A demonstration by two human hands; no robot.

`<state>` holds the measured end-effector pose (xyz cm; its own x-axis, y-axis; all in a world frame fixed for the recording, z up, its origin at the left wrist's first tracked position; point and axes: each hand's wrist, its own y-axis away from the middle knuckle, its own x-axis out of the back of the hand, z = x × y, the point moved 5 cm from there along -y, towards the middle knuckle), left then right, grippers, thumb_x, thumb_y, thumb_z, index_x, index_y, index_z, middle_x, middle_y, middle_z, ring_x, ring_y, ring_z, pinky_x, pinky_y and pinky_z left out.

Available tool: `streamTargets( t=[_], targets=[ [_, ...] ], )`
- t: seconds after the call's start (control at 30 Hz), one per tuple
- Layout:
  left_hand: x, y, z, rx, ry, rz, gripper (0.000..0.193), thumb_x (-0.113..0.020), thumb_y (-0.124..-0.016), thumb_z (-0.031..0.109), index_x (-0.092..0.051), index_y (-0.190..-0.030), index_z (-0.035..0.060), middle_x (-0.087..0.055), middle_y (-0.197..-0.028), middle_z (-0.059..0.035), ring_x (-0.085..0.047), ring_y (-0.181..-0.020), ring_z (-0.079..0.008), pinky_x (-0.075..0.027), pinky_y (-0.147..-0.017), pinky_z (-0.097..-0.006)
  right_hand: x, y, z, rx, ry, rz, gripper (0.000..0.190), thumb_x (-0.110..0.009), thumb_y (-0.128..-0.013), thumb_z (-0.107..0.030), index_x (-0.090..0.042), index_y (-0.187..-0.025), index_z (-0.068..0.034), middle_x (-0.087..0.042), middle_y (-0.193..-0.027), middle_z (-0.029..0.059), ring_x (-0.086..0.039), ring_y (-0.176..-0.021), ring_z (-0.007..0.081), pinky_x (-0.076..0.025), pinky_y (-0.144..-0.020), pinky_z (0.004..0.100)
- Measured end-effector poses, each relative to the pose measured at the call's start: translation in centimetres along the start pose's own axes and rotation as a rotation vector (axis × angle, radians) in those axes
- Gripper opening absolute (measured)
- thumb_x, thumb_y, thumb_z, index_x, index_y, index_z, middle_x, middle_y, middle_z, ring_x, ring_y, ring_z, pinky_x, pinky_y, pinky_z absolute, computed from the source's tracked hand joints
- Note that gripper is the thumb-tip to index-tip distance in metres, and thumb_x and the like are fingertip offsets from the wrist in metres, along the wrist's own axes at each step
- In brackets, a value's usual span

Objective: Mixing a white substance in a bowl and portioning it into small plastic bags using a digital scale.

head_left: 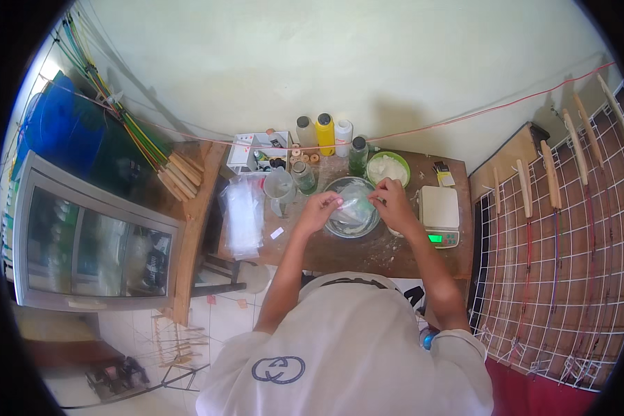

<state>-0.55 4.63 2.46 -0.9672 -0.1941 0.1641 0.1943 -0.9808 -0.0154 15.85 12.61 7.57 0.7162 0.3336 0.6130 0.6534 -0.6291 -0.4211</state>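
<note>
Both hands pinch the top of a clear plastic bag that hangs over a metal bowl. My left hand grips one upper corner between thumb and finger. On the other side, my right hand pinches the opposite corner, its wrist near a digital scale with a lit green display. Something pale shows through the lower part of the bag. White residue coats the bowl's inside. Just behind my right hand, a green bowl holds a whitish powder. A stack of clear plastic bags lies at the table's left.
Behind the bowl stand a yellow bottle, a white bottle and a dark-capped green bottle. A glass jar, a plastic jug and a white organizer box are further left. A white wire grid borders the right.
</note>
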Motion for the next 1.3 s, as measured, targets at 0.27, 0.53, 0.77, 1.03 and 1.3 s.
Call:
streamTargets(
  t=[0.27,0.53,0.77,1.03,1.3],
  targets=[
    [-0.3,-0.3,1.0,-0.061,-0.272,0.015,0.016,-0.055,-0.079,0.014,-0.057,-0.080,-0.0010,-0.056,-0.066,-0.0044,-0.048,-0.063,-0.0094,-0.039,-0.060,-0.0247,-1.3,0.1,1.1,-0.031,0.121,-0.180,0.007,-0.060,-0.069,-0.016,-0.061,-0.072,-0.010,-0.051,-0.076,0.0046,-0.044,-0.084,0.0213,-0.030,-0.074,0.0367],
    [-0.2,0.2,-0.5,-0.022,-0.162,0.005,0.015,-0.059,-0.077,0.014,-0.057,-0.084,0.0008,-0.058,-0.077,-0.0040,-0.050,-0.071,-0.0105,-0.040,-0.067,-0.0248,-3.3,0.0,3.2,-0.235,-0.345,-0.490,0.014,-0.047,-0.083,-0.016,-0.052,-0.082,-0.003,-0.052,-0.078,0.0083,-0.049,-0.073,0.0200,-0.039,-0.069,0.0296],
    [0.1,0.8,-2.4,0.021,-0.117,-0.126,0.020,-0.062,-0.074,0.013,-0.057,-0.089,0.0017,-0.058,-0.085,-0.0024,-0.052,-0.082,-0.0111,-0.040,-0.075,-0.0262,-2.6,-1.0,3.3,-0.225,-0.438,-0.431,0.015,-0.038,-0.087,-0.013,-0.043,-0.077,-0.002,-0.057,-0.098,0.0085,-0.047,-0.083,0.0087,-0.037,-0.077,0.0225],
    [-0.3,0.3,-7.3,0.219,0.089,-0.245,0.024,-0.062,-0.072,0.009,-0.056,-0.095,0.0031,-0.056,-0.093,-0.0032,-0.050,-0.085,-0.0095,-0.039,-0.075,-0.0241,-1.4,-1.5,3.3,-0.309,-0.631,-0.286,0.014,-0.036,-0.087,-0.010,-0.041,-0.077,-0.002,-0.055,-0.079,0.0063,-0.052,-0.079,0.0101,-0.038,-0.067,0.0220],
    [0.3,0.4,-7.3,0.174,0.157,-0.258,0.031,-0.064,-0.070,0.010,-0.056,-0.099,0.0034,-0.056,-0.096,-0.0032,-0.047,-0.092,-0.0089,-0.037,-0.081,-0.0237,-1.3,-1.2,4.6,-0.332,-0.544,-0.265,0.017,-0.037,-0.088,-0.012,-0.041,-0.076,-0.001,-0.046,-0.072,0.0037,-0.055,-0.086,0.0127,-0.037,-0.064,0.0229]
  ],
)
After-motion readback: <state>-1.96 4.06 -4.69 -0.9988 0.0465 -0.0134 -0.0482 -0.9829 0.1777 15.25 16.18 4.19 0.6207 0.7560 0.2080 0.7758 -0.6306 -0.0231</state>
